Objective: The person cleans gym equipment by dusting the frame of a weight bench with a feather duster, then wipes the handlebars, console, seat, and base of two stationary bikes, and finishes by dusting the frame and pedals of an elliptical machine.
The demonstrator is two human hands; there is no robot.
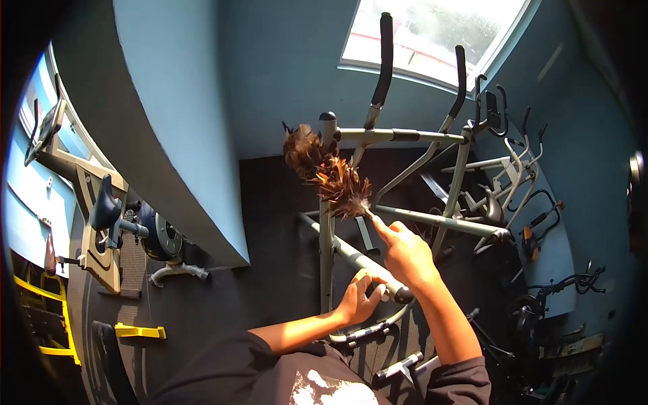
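The dark floor (277,223) carries a beige exercise bike (100,260) at left and, mid-view, a metal-framed machine (327,250) with 2 upright handles (387,61).

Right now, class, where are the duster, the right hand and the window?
Duster (339,185): head view, on its brown feathers.
Right hand (409,255): head view, on its back.
Window (425,39): head view, on its bright pane.

Glare whitens the window (425,34); strong light warms the forearms (449,320), while the floor (277,196) lies dim, with striped shadows at lower left. Wide-angle distortion bows the pillar (172,94); corners darken to black.
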